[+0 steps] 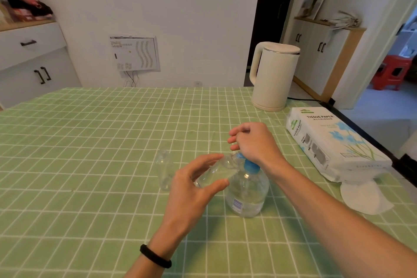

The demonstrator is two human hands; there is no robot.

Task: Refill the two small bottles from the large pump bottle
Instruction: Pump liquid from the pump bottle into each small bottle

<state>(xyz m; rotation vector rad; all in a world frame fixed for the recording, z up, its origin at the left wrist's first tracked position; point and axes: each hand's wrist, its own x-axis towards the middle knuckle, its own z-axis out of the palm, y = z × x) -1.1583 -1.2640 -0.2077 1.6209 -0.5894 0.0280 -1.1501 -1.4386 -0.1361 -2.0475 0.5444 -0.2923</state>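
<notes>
The large clear pump bottle with a blue pump head stands on the green checked tablecloth. My right hand rests on top of the pump head, its fingers loosely curled. My left hand holds a small clear bottle between thumb and fingers, tilted with its mouth up against the pump's nozzle. A second small clear bottle stands upright on the cloth just left of my left hand, untouched.
A cream electric kettle stands at the back right, its cord running off the table. A pack of tissue paper and a loose white tissue lie near the right edge. The table wears a green checked cloth.
</notes>
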